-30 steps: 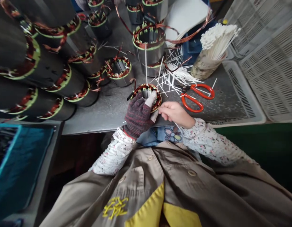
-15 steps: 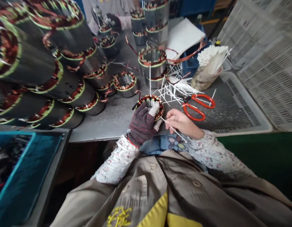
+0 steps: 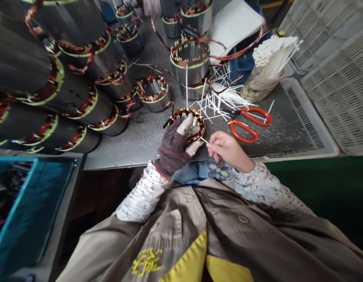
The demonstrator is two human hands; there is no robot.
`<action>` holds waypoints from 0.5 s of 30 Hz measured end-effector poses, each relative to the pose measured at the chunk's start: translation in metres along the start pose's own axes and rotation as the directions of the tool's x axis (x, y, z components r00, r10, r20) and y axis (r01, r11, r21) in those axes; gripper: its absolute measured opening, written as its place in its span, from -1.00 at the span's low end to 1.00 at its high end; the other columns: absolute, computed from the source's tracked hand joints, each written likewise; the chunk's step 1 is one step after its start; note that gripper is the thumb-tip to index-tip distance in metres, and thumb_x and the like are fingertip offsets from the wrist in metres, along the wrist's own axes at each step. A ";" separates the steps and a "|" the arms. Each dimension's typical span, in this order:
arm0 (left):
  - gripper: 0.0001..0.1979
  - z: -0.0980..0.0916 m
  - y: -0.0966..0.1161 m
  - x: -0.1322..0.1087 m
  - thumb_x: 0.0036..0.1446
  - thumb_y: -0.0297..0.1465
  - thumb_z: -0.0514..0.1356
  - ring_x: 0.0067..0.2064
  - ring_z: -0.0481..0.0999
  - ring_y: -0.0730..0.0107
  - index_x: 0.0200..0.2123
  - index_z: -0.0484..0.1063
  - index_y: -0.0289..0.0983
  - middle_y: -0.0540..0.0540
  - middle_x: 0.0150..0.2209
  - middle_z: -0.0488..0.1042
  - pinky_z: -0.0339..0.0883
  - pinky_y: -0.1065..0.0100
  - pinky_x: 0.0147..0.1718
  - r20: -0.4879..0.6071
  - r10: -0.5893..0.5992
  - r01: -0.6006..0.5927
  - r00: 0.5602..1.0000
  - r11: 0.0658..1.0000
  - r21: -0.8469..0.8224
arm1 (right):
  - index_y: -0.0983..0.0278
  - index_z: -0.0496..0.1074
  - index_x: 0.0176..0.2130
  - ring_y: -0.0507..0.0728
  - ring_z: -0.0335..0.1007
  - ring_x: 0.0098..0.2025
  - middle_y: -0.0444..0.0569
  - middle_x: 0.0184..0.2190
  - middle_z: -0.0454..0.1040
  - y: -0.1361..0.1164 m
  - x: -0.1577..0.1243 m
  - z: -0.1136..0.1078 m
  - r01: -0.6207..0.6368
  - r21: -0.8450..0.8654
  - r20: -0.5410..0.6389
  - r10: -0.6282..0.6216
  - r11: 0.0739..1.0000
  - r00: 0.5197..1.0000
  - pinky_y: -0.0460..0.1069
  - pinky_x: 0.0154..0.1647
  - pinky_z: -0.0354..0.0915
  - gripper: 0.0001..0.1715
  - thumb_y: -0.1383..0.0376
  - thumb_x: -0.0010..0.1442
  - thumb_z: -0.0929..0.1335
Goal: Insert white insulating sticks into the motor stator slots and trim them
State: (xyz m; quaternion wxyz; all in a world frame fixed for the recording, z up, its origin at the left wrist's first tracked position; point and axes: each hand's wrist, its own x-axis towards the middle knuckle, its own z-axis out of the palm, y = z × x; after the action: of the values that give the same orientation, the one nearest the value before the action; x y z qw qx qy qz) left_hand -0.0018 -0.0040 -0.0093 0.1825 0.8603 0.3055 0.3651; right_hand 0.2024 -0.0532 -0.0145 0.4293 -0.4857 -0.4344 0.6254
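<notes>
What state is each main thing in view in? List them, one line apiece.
Left hand: gloved, holding the wound ring
Wound ring: opening facing up
Right hand: bare, pinching a white strip
White strip: one end at the ring's rim
Scissors: lying down, handles spread
Loose strips: scattered in a pile
White sticks: bunched in a cup
Teal bin: open-topped

Centre of frame: stator (image 3: 176,115) near front edge of counter (image 3: 131,145); left hand (image 3: 173,149) at its lower left, right hand (image 3: 226,150) just to its right, tie (image 3: 204,140) between rim and right hand. Behind: stacked pair (image 3: 188,71); left of pair, a single stator (image 3: 158,104). Upper left: piled stators (image 3: 78,96); bin (image 3: 49,211) below, lower left. Right of centre: scissors (image 3: 249,139); behind them, loose ties (image 3: 228,95) and cup (image 3: 251,89) with upright ties (image 3: 273,55) inside. Upper right: crate (image 3: 335,90).
</notes>
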 end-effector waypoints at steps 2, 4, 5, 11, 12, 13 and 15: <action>-0.44 0.000 0.003 0.004 0.48 -0.22 0.18 0.10 0.67 0.25 0.43 0.16 -0.19 -0.30 0.28 0.47 0.60 0.20 0.09 -0.065 -0.008 0.002 0.998 0.996 -0.088 | 0.20 0.21 -0.31 -0.09 0.22 -0.71 -0.26 -0.62 0.43 0.003 0.002 0.003 0.098 -0.010 -0.077 -0.098 0.995 0.992 -0.17 -0.71 0.06 -0.45 -0.05 0.10 0.53; -0.67 -0.001 0.006 0.010 0.46 -0.29 0.22 0.01 0.69 0.28 0.21 0.44 -0.20 -0.18 0.09 0.62 0.59 0.14 0.11 -0.135 0.022 -0.034 0.991 0.995 -0.091 | 0.21 0.25 -0.30 -0.09 0.21 -0.72 -0.25 -0.61 0.44 0.002 0.005 0.007 0.173 -0.007 -0.074 -0.173 0.985 0.982 -0.16 -0.70 0.09 -0.43 -0.13 0.14 0.50; -0.78 -0.002 0.008 0.013 0.44 -0.32 0.25 -0.01 0.70 0.27 0.09 0.52 -0.20 -0.13 0.00 0.66 0.58 0.08 0.13 -0.156 0.047 -0.059 0.987 0.996 -0.073 | 0.22 0.28 -0.29 -0.08 0.24 -0.70 -0.22 -0.59 0.47 0.001 0.005 0.008 0.205 0.003 -0.056 -0.205 0.979 0.977 -0.15 -0.69 0.12 -0.42 -0.18 0.18 0.47; -0.87 -0.007 0.011 0.018 0.38 -0.44 0.29 -0.07 0.69 0.27 -0.03 0.57 -0.18 -0.05 -0.13 0.69 0.54 0.01 0.09 -0.156 0.123 -0.128 0.980 0.992 -0.022 | 0.25 0.45 -0.22 0.00 0.48 -0.52 -0.09 -0.46 0.58 -0.013 -0.015 0.004 0.404 -0.279 -0.062 -0.436 0.871 0.898 -0.09 -0.49 0.34 -0.47 -0.14 0.42 0.29; -0.86 -0.007 0.011 0.018 0.38 -0.43 0.29 -0.07 0.69 0.28 -0.02 0.57 -0.16 -0.04 -0.14 0.69 0.53 0.02 0.09 -0.159 0.129 -0.133 0.979 0.991 -0.013 | 0.25 0.45 -0.26 -0.02 0.43 -0.55 -0.13 -0.51 0.54 -0.016 -0.018 0.004 0.418 -0.367 -0.069 -0.473 0.831 0.879 -0.09 -0.49 0.31 -0.50 -0.10 0.44 0.28; -0.85 -0.007 0.011 0.018 0.39 -0.43 0.28 -0.07 0.69 0.28 -0.02 0.57 -0.15 -0.03 -0.14 0.69 0.52 0.02 0.10 -0.163 0.133 -0.135 0.978 0.991 -0.005 | 0.25 0.46 -0.28 -0.03 0.38 -0.58 -0.15 -0.55 0.50 -0.017 -0.019 0.004 0.424 -0.437 -0.070 -0.500 0.793 0.863 -0.09 -0.49 0.29 -0.52 -0.06 0.45 0.27; -0.85 -0.007 0.011 0.017 0.39 -0.43 0.27 -0.06 0.69 0.28 -0.01 0.56 -0.14 -0.03 -0.12 0.69 0.50 0.02 0.12 -0.160 0.139 -0.139 0.977 0.990 0.014 | 0.25 0.47 -0.31 -0.03 0.33 -0.60 -0.17 -0.59 0.45 -0.020 -0.018 0.006 0.420 -0.519 -0.061 -0.523 0.745 0.850 -0.08 -0.46 0.26 -0.55 0.02 0.44 0.26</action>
State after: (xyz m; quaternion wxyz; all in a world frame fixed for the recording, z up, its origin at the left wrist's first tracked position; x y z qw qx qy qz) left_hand 0.0067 -0.0003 0.0101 0.1303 0.8476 0.2588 0.4445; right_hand 0.2019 -0.0666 0.0099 0.4793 -0.5120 -0.6403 0.3131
